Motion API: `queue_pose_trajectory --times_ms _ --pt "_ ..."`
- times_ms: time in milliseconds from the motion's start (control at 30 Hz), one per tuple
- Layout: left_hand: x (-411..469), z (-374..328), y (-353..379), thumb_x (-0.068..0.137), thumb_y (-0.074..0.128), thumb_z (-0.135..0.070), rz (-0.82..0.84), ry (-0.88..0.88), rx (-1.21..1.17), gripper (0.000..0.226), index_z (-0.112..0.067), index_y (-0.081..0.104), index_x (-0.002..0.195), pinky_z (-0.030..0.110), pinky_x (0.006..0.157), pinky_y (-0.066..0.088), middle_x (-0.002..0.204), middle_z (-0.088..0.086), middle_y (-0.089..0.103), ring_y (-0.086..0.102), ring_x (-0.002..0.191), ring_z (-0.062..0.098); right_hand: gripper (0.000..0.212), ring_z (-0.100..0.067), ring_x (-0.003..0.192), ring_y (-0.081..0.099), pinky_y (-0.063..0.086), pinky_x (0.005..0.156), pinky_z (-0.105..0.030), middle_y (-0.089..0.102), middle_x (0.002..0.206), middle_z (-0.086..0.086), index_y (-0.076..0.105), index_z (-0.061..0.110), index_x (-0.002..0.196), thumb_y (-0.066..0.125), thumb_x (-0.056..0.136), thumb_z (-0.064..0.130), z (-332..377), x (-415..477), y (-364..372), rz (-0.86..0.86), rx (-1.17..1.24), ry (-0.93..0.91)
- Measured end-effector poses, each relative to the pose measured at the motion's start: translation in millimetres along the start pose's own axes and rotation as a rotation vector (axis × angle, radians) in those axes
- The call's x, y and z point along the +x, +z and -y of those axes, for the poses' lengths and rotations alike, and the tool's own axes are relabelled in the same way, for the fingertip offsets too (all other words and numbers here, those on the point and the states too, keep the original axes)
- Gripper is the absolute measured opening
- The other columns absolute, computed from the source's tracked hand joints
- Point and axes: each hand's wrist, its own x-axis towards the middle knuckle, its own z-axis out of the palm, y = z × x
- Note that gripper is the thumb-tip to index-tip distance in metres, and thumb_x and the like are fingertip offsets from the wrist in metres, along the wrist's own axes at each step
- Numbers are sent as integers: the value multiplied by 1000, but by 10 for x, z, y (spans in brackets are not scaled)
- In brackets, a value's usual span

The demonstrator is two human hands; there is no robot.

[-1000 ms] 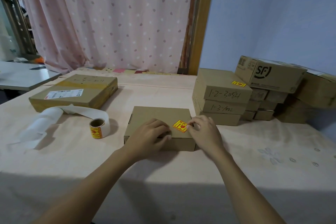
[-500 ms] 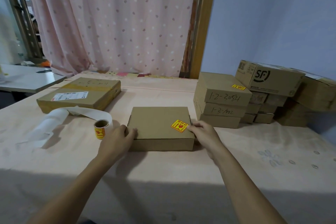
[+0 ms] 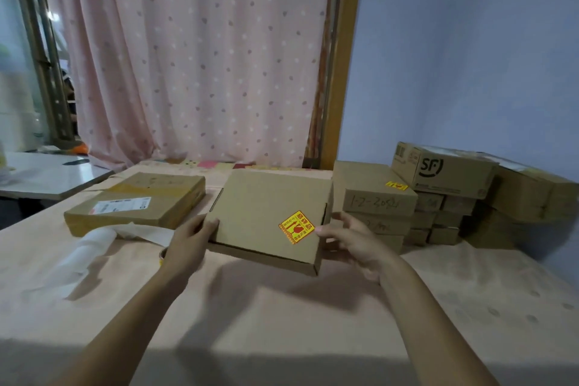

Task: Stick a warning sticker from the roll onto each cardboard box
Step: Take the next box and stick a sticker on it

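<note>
Above the middle of the tabletop [image 3: 282,307], short of the stack [image 3: 372,197] at 2 o'clock, the box [image 3: 266,210] that lay flat a moment ago now hangs tilted. The left hand [image 3: 191,238] and right hand [image 3: 354,241] have their fingers grasping its 9 and 3 o'clock edges. Its sticker [image 3: 296,226] is on, so this one looks done.

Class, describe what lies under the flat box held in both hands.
Only shadowed pink tablecloth shows beneath the stickered box, held by the left hand and right hand. Its underside is hidden.
</note>
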Motion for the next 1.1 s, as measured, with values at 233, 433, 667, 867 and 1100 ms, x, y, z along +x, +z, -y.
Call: queue_pose_trajectory --times_ms 233,433,667,867,1100 --pt "522 -585 560 86 73 -52 1 -60 -284 42 -15 69 107 44 108 46 115 11 68 59 117 38 39 -17 83 76 62 72 -38 79 96 -7 67 6 125 76 89 17 365 -143 -285 -213 252 -142" --pt "194 -955 1438 89 69 -54 221 167 -212 54 -30 54 135 31 96 44 134 -13 57 54 122 9 35 -26 105 73 64 77 -40 77 111 -11 69 11 118 81 86 18 537 -62 -408 -416 558 -182" --pt "181 -1103 2228 72 80 -62 409 326 38 81 -27 51 140 34 104 48 134 -10 61 54 126 9 30 -22 75 72 63 74 -34 74 96 -15 68 1 116 77 91 14 528 97 -433 -531 600 -144" --pt "406 -1036 2372 91 74 -29 365 338 122 58 -18 49 142 29 96 47 133 -3 59 53 125 16 30 -33 97 72 62 79 -39 68 111 -21 59 7 122 70 96 18 413 79 -674 -465 457 -51" --pt "600 -976 2539 95 70 -22 364 336 106 56 -16 48 146 29 91 55 140 4 58 55 128 22 40 -27 96 73 63 80 -34 63 117 -14 46 8 132 66 97 13 352 127 -771 -576 322 -220"
